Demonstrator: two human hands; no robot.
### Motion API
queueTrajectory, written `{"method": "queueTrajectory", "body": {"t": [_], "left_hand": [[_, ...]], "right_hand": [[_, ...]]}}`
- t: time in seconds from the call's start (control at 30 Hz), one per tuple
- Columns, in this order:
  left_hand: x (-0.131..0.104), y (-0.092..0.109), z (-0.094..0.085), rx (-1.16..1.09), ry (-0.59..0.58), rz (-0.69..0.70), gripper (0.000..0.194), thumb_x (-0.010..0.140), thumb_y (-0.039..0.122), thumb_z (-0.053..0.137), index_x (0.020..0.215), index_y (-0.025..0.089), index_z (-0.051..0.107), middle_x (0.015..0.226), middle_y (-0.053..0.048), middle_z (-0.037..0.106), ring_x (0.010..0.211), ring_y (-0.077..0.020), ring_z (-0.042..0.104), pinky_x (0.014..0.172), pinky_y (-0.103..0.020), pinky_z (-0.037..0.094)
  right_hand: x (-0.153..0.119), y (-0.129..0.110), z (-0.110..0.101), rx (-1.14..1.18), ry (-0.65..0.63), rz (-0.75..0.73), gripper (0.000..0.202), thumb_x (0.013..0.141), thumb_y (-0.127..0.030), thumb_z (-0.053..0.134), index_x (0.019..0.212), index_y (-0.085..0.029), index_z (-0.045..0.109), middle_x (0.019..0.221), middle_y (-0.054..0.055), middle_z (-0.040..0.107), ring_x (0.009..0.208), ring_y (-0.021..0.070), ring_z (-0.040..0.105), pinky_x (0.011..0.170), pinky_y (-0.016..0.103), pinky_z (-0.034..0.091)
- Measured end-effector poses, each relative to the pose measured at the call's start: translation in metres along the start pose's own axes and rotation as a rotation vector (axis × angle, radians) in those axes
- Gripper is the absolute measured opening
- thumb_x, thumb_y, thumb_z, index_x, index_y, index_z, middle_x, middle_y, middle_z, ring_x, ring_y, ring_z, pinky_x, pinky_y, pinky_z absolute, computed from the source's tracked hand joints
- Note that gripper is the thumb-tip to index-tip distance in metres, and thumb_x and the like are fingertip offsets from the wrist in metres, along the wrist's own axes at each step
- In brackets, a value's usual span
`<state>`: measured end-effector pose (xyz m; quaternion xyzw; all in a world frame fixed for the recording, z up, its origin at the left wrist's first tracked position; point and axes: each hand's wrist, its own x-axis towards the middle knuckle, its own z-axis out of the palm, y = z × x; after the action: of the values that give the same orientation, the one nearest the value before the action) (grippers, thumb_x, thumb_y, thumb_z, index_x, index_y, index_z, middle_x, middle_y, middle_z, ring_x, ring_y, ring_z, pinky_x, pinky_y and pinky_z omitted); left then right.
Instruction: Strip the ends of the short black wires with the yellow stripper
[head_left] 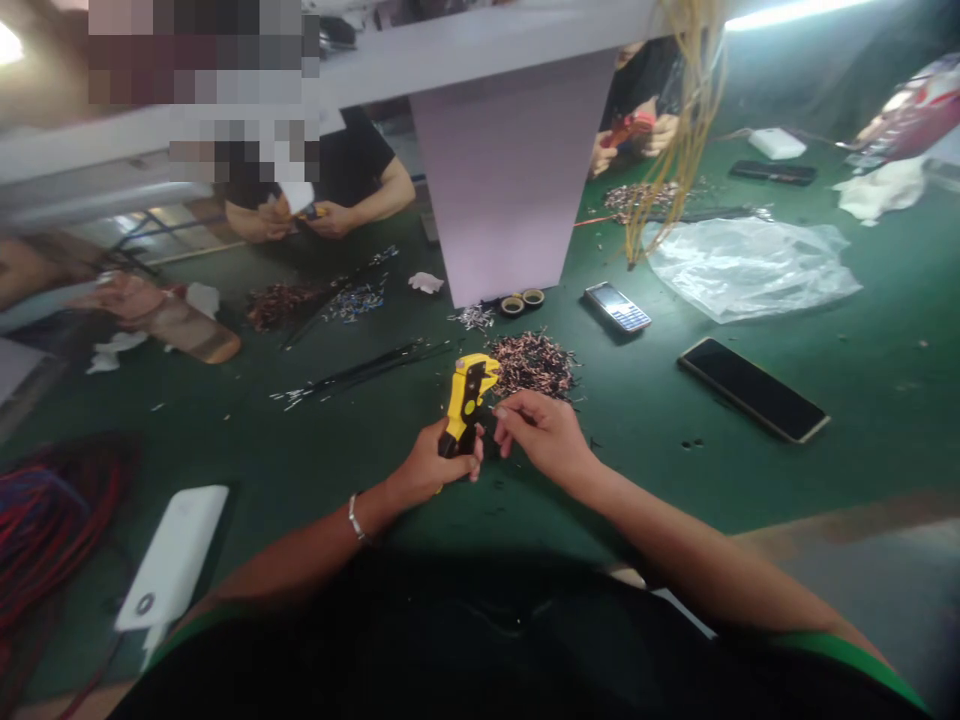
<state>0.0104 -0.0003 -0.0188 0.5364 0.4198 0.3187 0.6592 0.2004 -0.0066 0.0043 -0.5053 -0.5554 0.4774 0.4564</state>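
Observation:
My left hand (442, 460) is wrapped round the black handles of a yellow wire stripper (471, 400), whose head points up and away from me. Just right of the tool, my right hand (544, 432) has its thumb and fingers pinched together; what they hold, if anything, is too small to make out. Beyond both hands lies a heap of short dark and copper-coloured wire pieces (534, 365). A bundle of thin black wires with pale ends (360, 368) stretches over the green table to the left.
A smartphone (754, 388), a keypad phone (617, 307) and a clear plastic bag (754, 268) lie right. White power bank (176, 555) and red cable coil (56, 540) sit left. A pale upright panel (514, 190) stands ahead; co-workers' hands (330, 218) work beyond.

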Motion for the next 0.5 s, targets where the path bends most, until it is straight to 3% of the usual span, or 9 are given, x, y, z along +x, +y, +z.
{"method": "queueTrajectory", "body": {"t": [0.1,0.23,0.37,0.5], "left_hand": [[0.004,0.005,-0.003,-0.261,-0.108,-0.034,0.041,0.063,0.016,0.072,0.103,0.013,0.06,0.081,-0.004,0.068,0.067,-0.0182,0.066,0.07,-0.036,0.054],[0.005,0.005,-0.007,-0.501,-0.207,-0.136,0.035,0.069,0.019,0.067,0.103,0.011,0.064,0.084,-0.008,0.068,0.072,-0.0224,0.067,0.071,-0.041,0.056],[0.005,0.001,-0.008,-0.605,-0.237,-0.205,0.031,0.074,0.022,0.066,0.103,0.01,0.066,0.089,-0.012,0.07,0.075,-0.0253,0.068,0.073,-0.046,0.056],[0.004,-0.002,-0.007,-0.641,-0.255,-0.218,0.031,0.075,0.021,0.066,0.103,0.009,0.066,0.088,-0.012,0.07,0.076,-0.0256,0.068,0.075,-0.047,0.056]], "right_hand": [[0.004,0.003,-0.003,0.021,0.039,0.018,0.015,0.083,-0.03,0.058,0.072,-0.02,0.061,0.06,-0.003,0.066,0.045,0.0105,0.063,0.051,0.024,0.049],[0.008,0.003,-0.005,0.048,0.064,0.04,0.013,0.078,-0.032,0.063,0.075,-0.019,0.063,0.059,-0.003,0.066,0.045,0.0115,0.062,0.05,0.025,0.049],[0.017,0.0,-0.012,0.026,0.066,0.058,0.015,0.074,-0.033,0.065,0.075,-0.018,0.064,0.057,-0.002,0.066,0.044,0.0119,0.061,0.049,0.026,0.05],[0.045,-0.002,-0.025,-0.095,0.045,0.051,0.012,0.072,-0.03,0.064,0.074,-0.018,0.066,0.057,-0.002,0.066,0.044,0.0116,0.061,0.049,0.026,0.05]]}}
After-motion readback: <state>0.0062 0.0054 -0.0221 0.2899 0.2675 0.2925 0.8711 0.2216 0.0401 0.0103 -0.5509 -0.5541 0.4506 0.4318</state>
